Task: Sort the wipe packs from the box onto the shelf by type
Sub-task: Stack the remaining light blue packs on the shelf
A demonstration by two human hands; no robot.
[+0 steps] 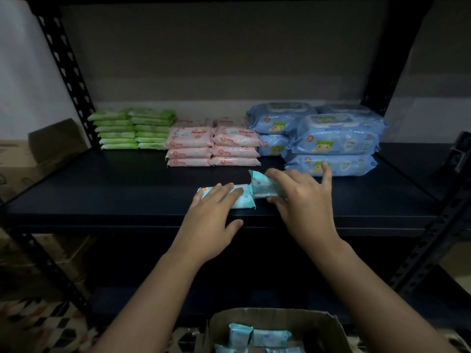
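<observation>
Two small teal wipe packs lie near the front edge of the dark shelf (102,189). My left hand (214,212) rests with straight fingers on the flat teal pack (244,200). My right hand (303,200) grips the second teal pack (262,186), which is tilted up beside the first. Further back stand sorted stacks: green packs (132,128) at the left, pink packs (214,143) in the middle, large blue packs (331,141) at the right. At the bottom, the open cardboard box (331,327) holds several more teal packs (270,338).
Black perforated shelf posts (66,62) rise at both sides. Cardboard boxes (33,154) sit to the left of the shelf. A lower shelf level is dark below the front edge. Bare shelf surface lies left of my hands and at the far right.
</observation>
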